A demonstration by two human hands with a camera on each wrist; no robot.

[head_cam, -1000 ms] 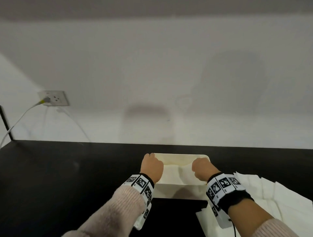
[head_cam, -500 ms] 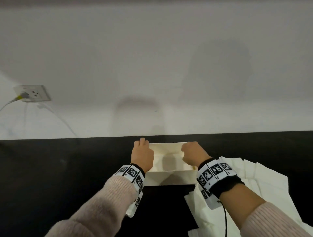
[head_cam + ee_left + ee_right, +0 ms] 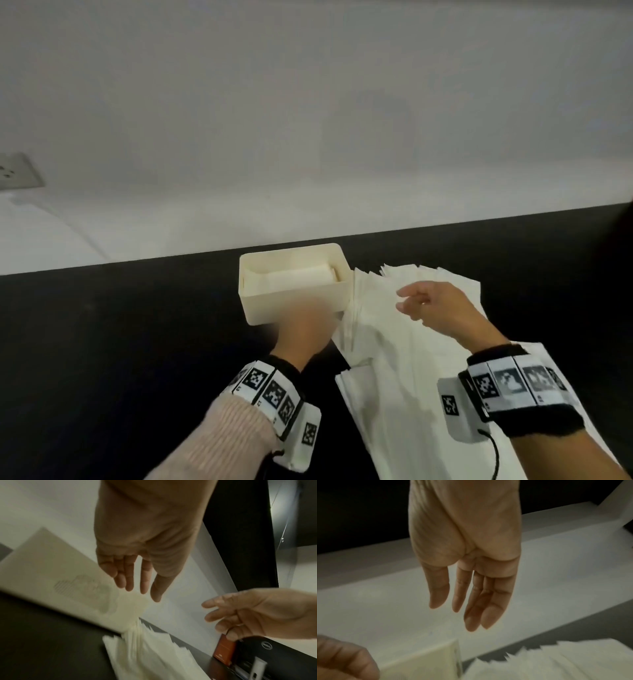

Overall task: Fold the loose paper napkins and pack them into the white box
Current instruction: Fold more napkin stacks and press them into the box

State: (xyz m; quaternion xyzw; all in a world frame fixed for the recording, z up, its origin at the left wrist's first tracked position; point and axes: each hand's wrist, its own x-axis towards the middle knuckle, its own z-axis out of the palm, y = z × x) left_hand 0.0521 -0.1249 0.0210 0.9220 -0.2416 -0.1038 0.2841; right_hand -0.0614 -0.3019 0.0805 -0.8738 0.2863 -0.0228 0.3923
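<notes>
Both hands hang empty above the work. The right hand (image 3: 435, 310) hovers with fingers (image 3: 488, 609) straight and loosely spread over the fanned stack of loose napkins (image 3: 404, 342) on the black counter (image 3: 120, 342). The left hand (image 3: 305, 329), fingers (image 3: 130, 577) extended and slightly parted, is just in front of the white box (image 3: 294, 294), which stands just left of the right fingertips and touches the stack's edge.

Judged step: fetching the next napkin. It is best done by pinching a single top sheet at a corner, peeling it clear of its neighbours, then creasing it to the box's width.

The head view alone shows folded napkins (image 3: 294, 275) already inside the box. The left-wrist view alone shows both hands' fingers open and a marking on the box wall. The right-wrist view shows the stack's ragged far edge.
</notes>
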